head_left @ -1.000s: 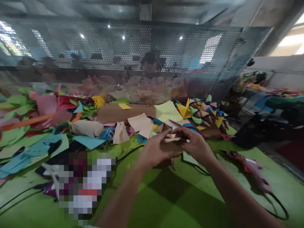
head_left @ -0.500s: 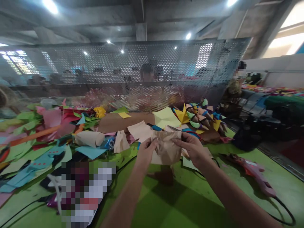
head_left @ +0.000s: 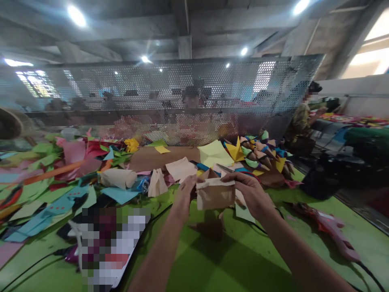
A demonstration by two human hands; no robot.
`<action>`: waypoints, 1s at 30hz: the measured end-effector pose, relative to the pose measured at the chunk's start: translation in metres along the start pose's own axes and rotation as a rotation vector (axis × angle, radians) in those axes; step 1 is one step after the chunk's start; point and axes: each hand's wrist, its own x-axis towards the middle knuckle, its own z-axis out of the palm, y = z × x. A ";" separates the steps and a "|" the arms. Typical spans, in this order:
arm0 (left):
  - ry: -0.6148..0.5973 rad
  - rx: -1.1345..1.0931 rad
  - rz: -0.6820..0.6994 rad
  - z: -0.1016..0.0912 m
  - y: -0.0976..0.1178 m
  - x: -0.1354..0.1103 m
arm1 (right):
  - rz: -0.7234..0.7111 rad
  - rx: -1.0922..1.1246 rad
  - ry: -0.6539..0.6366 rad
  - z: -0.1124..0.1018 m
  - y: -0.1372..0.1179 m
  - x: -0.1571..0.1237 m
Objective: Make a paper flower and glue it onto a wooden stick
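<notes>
A beige piece, which looks like folded felt or cloth [head_left: 216, 195], is held up above the green table between both hands. My left hand [head_left: 186, 194] pinches its left upper corner. At the upper right edge, the thumb and fingers of my right hand [head_left: 247, 190] close on it. Its top rim is folded over, and the front hangs fairly flat. Beneath it a small brown cone-like piece [head_left: 209, 229] lies on the green table [head_left: 206, 267]. Behind the hands are scissors [head_left: 224, 168], partly hidden.
A pink glue gun [head_left: 332, 229] with a cord lies at the right. Coloured felt scraps [head_left: 73, 152] heap up on the left. Several small cone-bodied figures [head_left: 255, 152] are piled at the back right. A perforated metal screen [head_left: 152, 93] stands behind; a person [head_left: 302, 117] is beyond at right.
The beige piece has been turned and its top edge folded over, so a flatter face shows. My fingers have shifted along its rim. The camera view has tilted slightly.
</notes>
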 end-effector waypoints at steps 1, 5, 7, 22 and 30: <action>0.030 0.057 0.041 0.000 -0.001 0.001 | 0.005 0.009 -0.024 0.000 -0.001 -0.001; 0.059 0.182 0.197 0.000 -0.002 0.005 | 0.058 0.156 -0.116 0.001 -0.007 -0.003; 0.026 0.180 0.213 0.001 -0.002 0.005 | 0.096 0.145 -0.112 0.002 -0.007 -0.003; -0.012 0.067 -0.042 0.002 0.001 -0.002 | 0.053 0.078 -0.020 -0.001 0.005 0.003; -0.028 0.004 -0.007 0.001 0.004 -0.002 | 0.052 0.053 -0.050 -0.002 0.002 0.004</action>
